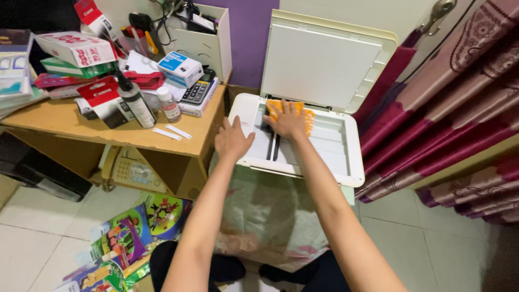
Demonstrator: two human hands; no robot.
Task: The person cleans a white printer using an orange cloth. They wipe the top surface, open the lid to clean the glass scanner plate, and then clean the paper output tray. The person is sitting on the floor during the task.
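Sitting low beside a messy wood desk on a pale tile floor, the white scanner has its flat lid up. The right hand presses flat, fingers spread, on a soft orange cloth on the glass. The left hand lies open on the smooth left edge.

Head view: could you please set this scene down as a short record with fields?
Setting: white printer with its lid raised, beside a wooden desk
Right hand: flat on an orange cloth on the scanner glass
Left hand: flat on the printer's left edge
Desk: boxes, a calculator, two bottles
Floor: colourful booklets
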